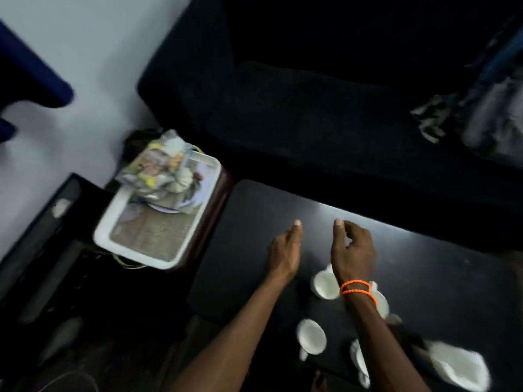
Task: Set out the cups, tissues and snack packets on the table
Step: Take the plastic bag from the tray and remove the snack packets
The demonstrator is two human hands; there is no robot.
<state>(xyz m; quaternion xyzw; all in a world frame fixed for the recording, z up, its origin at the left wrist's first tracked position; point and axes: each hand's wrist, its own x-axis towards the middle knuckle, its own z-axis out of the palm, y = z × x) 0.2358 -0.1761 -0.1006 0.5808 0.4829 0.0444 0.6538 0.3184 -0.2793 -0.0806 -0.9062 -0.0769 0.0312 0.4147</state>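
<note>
- A dark sofa is filling the far side of the view, with a blurred heap of cloth lying at its right end.
- The black table is sitting just in front of the sofa, its far half bare and catching a streak of light.
- A white tray is resting on a small reddish stand just beside the table's left edge, apart from the tabletop itself.
- The snack packets are lying piled at the tray's far end, too blurred for counting; they are still off the table.
- Both forearms are reaching over the table's near half, and the right one is passing above the cups and partly hiding two of them.
- The left hand is hovering above bare tabletop, fingers loosely curled and grasping nothing.
- The right hand is hovering beside it, fingers loosely bent and empty, with two orange bands circling the wrist.
- A white tissue is lying crumpled at the table's near right corner.
- Four white cups are standing on the near part of the table: one by the right wrist, one behind that forearm, one between the arms, and one nearest, cut off by the arm.
</note>
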